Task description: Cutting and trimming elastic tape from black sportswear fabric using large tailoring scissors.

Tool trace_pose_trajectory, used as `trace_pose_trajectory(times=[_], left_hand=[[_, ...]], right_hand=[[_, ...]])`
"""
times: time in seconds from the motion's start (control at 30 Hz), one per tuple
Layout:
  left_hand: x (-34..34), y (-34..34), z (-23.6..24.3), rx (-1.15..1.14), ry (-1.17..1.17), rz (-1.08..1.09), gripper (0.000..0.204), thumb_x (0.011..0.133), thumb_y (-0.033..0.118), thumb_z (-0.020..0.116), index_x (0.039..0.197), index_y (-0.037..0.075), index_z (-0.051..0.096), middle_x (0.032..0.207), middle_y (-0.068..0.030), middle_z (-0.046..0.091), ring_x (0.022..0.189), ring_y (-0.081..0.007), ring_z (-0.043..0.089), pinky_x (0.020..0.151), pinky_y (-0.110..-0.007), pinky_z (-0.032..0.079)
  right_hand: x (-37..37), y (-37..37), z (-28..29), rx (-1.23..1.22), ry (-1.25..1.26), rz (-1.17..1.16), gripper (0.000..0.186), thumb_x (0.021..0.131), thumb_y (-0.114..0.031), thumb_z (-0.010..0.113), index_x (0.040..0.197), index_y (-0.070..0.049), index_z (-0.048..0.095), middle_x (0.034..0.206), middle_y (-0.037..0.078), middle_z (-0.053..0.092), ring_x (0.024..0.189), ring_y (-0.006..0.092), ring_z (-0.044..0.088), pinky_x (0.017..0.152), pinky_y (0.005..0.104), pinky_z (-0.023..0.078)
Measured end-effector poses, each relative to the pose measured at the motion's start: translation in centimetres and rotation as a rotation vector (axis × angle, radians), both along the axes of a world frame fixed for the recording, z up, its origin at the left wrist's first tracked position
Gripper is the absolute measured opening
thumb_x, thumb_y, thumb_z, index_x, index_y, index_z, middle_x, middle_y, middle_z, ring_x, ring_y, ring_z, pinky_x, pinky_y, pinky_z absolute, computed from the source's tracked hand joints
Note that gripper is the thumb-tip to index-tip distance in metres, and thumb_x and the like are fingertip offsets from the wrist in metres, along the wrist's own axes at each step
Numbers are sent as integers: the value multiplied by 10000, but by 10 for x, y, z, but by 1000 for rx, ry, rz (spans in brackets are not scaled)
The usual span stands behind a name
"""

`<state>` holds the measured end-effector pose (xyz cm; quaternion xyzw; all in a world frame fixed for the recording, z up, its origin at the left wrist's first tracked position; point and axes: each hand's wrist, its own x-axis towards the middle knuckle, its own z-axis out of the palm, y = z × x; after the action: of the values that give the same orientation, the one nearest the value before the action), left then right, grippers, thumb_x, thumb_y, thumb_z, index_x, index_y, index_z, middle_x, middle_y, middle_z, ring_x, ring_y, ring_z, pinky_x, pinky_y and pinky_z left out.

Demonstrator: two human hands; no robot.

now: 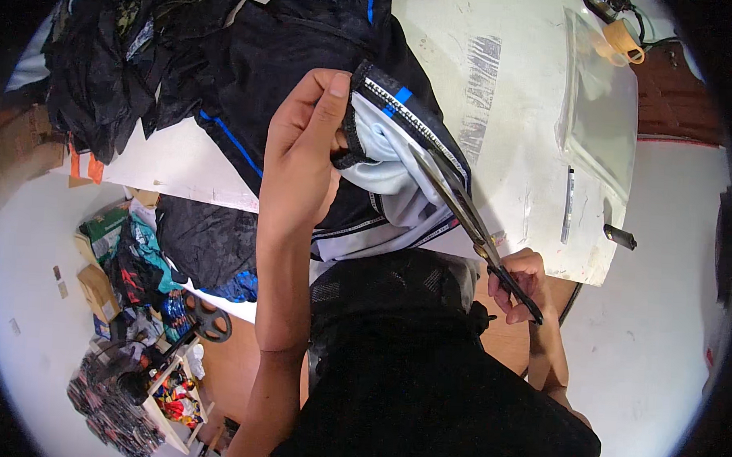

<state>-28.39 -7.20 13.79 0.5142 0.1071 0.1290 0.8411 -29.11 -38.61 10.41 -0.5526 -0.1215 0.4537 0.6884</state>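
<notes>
Left hand (309,138) is up close, pinching the edge of some black cloth (376,176) that's partly lying on the white table (528,97); right hand (527,270)'s wrapped around scissors (481,247) angled up over it.

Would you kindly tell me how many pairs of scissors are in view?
1: the scissors in the right hand, their blades over the garment; others may be hidden.

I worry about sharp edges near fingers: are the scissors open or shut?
The scissors are slightly open: their two blades part toward the tips, by the garment.
</notes>
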Motion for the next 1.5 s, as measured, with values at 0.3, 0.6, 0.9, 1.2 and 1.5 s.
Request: trace_pose_trajectory(times=[0.3, 0.6, 0.9, 1.2, 1.5], left_hand=[[1, -7, 9, 5, 11, 24, 214, 967, 178, 452, 986, 22, 597, 632, 81, 496, 499, 34, 364, 459, -127, 298], [0, -4, 7, 33, -3, 2, 211, 964, 179, 459, 982, 27, 603, 637, 86, 488, 522, 29, 368, 471, -128, 275], [-2, 10, -9, 16, -60, -76, 206, 967, 165, 446, 1007, 12, 577, 776, 18, 602, 622, -9, 508, 550, -157, 397], [-1, 3, -5, 61, -72, -54, 195, 964, 184, 466, 934, 49, 604, 695, 94, 525, 537, 33, 329, 478, -160, 215], [-3, 4, -5, 14, -84, -85, 186, 966, 175, 462, 939, 46, 593, 731, 70, 570, 560, 41, 397, 485, -139, 255]], right_hand=[[1, -1, -1, -3, -28, -21, 558, 509, -411, 887, 681, 36, 601, 532, 4, 520, 410, 47, 472, 364, 163, 326], [5, -5, -10, 39, -127, -1, 507, 530, -399, 880, 587, -12, 556, 491, -12, 495, 378, 43, 434, 342, 177, 279], [8, 1, 5, -81, -178, 64, 488, 560, -357, 877, 521, -48, 501, 455, -22, 471, 369, 40, 411, 338, 191, 262], [5, -1, -7, 20, -234, 3, 504, 553, -401, 874, 517, -68, 499, 451, -32, 451, 364, 38, 368, 345, 203, 210], [4, 0, 3, -103, -132, 46, 497, 555, -374, 879, 517, -58, 497, 452, -29, 457, 366, 42, 396, 344, 203, 233]])
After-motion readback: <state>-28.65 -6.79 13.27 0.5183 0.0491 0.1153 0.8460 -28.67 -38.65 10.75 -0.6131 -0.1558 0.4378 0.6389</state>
